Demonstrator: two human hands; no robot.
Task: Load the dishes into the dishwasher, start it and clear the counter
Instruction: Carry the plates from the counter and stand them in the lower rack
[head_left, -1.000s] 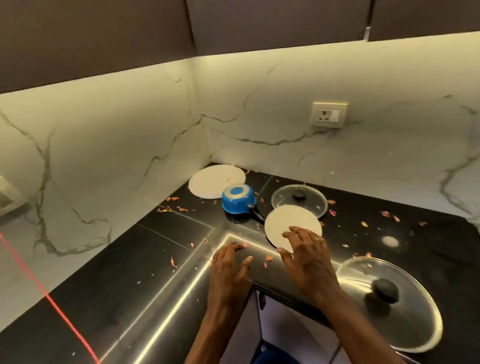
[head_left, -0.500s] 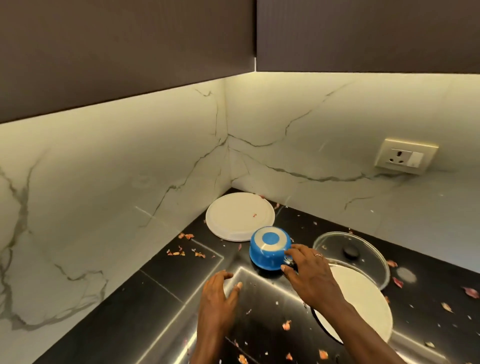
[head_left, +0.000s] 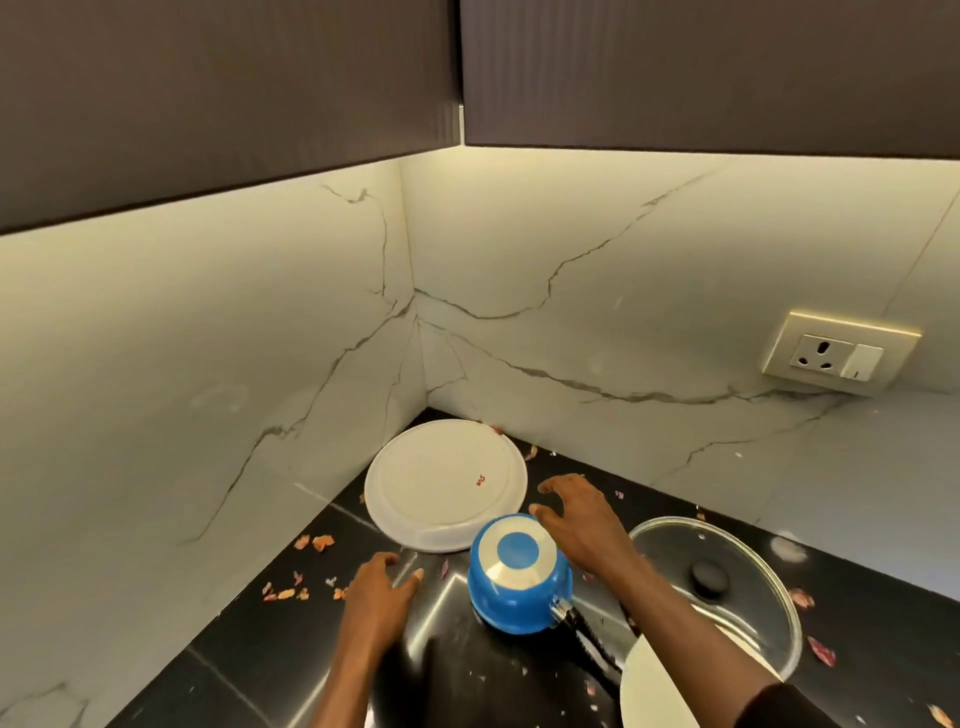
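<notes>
**White plate (head_left: 444, 486) lies flat: slip risk**

Our left hand (head_left: 379, 592) and right hand (head_left: 582, 519) hover with fingers (head_left: 557, 486) spread, holding nothing. The upturned plate lies flat on the bench (head_left: 260, 649) in the corner, just beside the blue saucepan (head_left: 519, 571) (also upturned). We may slip off its low rim, or our right wrist could nudge the saucepan.

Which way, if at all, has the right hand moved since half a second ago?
Yes. The right hand has moved toward the wall corner: from the handle side of the blue saucepan to beyond it, now beside the white plate.
</notes>
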